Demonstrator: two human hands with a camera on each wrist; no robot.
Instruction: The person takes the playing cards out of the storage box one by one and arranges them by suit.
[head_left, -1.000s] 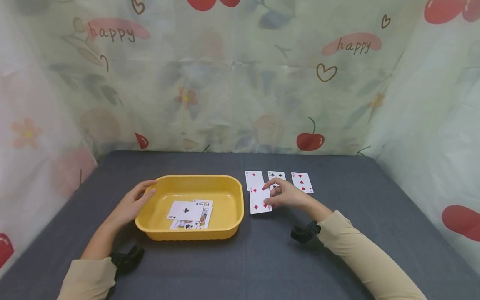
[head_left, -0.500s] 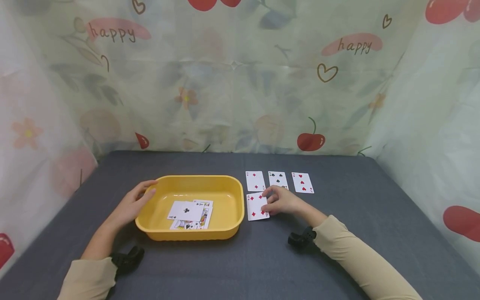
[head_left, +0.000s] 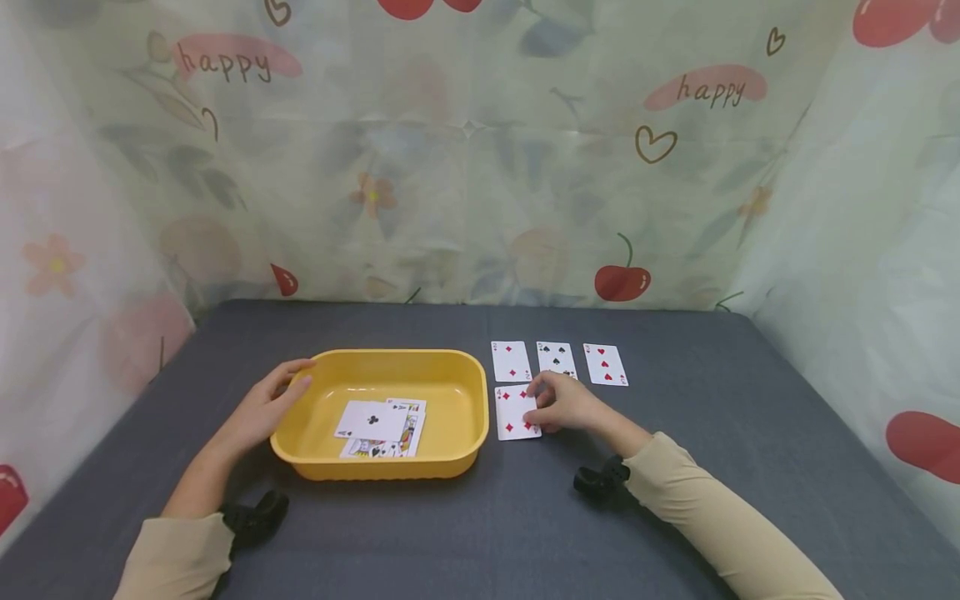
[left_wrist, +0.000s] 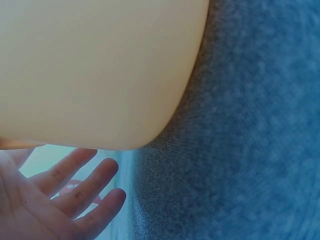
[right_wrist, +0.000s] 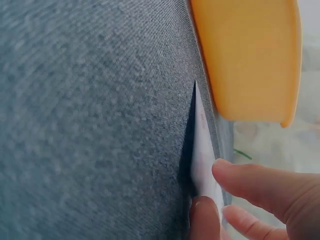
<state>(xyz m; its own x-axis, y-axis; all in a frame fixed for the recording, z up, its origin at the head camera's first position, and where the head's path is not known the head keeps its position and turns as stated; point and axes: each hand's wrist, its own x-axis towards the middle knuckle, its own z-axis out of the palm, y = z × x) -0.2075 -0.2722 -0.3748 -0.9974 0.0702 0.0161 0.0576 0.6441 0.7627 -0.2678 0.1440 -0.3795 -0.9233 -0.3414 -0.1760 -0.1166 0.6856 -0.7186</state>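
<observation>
My right hand (head_left: 567, 402) pinches the right edge of a four of diamonds (head_left: 512, 413). In the right wrist view that playing card (right_wrist: 202, 162) is tilted, its near edge raised off the cloth and its far corner close to it. Just behind it lie a two of diamonds (head_left: 511, 362), a five of spades (head_left: 556, 359) and a three of hearts (head_left: 605, 365), face up in a row. My left hand (head_left: 264, 405) rests at the left rim of a yellow tray (head_left: 450, 468). In the left wrist view its fingers (left_wrist: 85, 195) are spread loosely outside the tray wall.
An ace of clubs (head_left: 371, 421) overlaps face cards (head_left: 408, 440) inside the tray. Dark grey cloth (head_left: 420, 537) covers the table. A printed curtain (head_left: 465, 183) hangs behind the table and along both sides.
My right hand has brought the four of diamonds toward me, off its overlap with the two of diamonds; over the last half second it barely shifts. The left hand and tray stay put.
</observation>
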